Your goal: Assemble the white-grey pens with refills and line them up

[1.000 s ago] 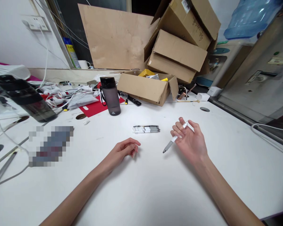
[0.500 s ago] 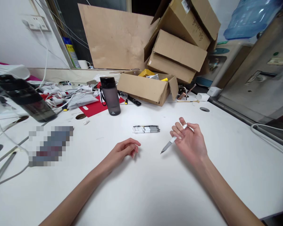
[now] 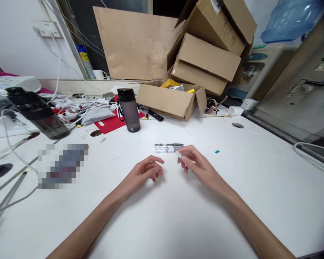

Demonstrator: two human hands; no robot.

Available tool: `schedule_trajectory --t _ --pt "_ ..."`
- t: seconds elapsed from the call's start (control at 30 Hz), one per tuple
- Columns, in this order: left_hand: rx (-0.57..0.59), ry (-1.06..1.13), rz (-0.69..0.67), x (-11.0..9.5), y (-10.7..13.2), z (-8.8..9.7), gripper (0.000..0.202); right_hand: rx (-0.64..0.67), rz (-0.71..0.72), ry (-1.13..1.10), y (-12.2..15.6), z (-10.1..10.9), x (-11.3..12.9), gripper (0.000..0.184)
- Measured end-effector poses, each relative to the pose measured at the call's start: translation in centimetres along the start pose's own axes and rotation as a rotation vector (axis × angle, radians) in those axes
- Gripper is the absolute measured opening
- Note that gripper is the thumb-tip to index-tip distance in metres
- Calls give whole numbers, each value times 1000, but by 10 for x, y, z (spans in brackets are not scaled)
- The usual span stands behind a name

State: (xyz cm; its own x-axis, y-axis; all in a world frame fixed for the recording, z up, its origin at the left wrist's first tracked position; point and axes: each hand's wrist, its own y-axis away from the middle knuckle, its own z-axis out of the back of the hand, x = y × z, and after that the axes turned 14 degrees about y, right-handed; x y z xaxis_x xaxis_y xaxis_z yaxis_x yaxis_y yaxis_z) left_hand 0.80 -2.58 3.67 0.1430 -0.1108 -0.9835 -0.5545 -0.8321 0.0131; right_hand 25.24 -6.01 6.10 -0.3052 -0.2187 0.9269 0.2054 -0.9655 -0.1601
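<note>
My left hand (image 3: pixel 148 169) hovers low above the white tabletop, fingers loosely curved and apart, with nothing in it. Opposite it, my right hand (image 3: pixel 196 163) is closed, palm down, thumb and fingers drawn together. Only a small white end of a pen (image 3: pixel 179 154) shows at its fingertips; the rest is hidden behind the hand. Just beyond both hands lies a row of several white, grey and black pens (image 3: pixel 165 148), side by side. The fingertips of my right hand overlap the right end of the row; whether they touch is unclear.
A small blue piece (image 3: pixel 217 151) lies right of my right hand. Farther back stand a dark bottle (image 3: pixel 131 111), an open cardboard box (image 3: pixel 164 100) and a remote (image 3: pixel 156 115). Cables and another bottle (image 3: pixel 40 115) crowd the left, near a blurred-out patch (image 3: pixel 66 165).
My right hand has turned from palm up to palm down and moved left to the pen row. The blue piece now shows where that hand was. My left hand has barely moved.
</note>
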Motion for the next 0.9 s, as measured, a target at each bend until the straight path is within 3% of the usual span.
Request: schedule_trajectory --t 0.07,0.17,0.5,0.6,0.77,0.9 --pt "42 1 -4 0 2 -3 33 67 22 189 2 -7 -2 20" --pt "99 -19 14 0 5 -9 36 133 45 269 4 -14 -6 17" --pt "-3 -261 -103 0 5 -9 24 194 106 268 4 -19 -6 13" --pt "-86 -208 -125 1 3 -3 26 140 67 298 3 -13 -7 18" --pt "-266 -110 -190 -3 0 8 28 -83 -15 292 -1 4 -16 27" --pt "-329 -105 -172 -7 0 11 31 -113 -23 238 -3 8 -19 31"
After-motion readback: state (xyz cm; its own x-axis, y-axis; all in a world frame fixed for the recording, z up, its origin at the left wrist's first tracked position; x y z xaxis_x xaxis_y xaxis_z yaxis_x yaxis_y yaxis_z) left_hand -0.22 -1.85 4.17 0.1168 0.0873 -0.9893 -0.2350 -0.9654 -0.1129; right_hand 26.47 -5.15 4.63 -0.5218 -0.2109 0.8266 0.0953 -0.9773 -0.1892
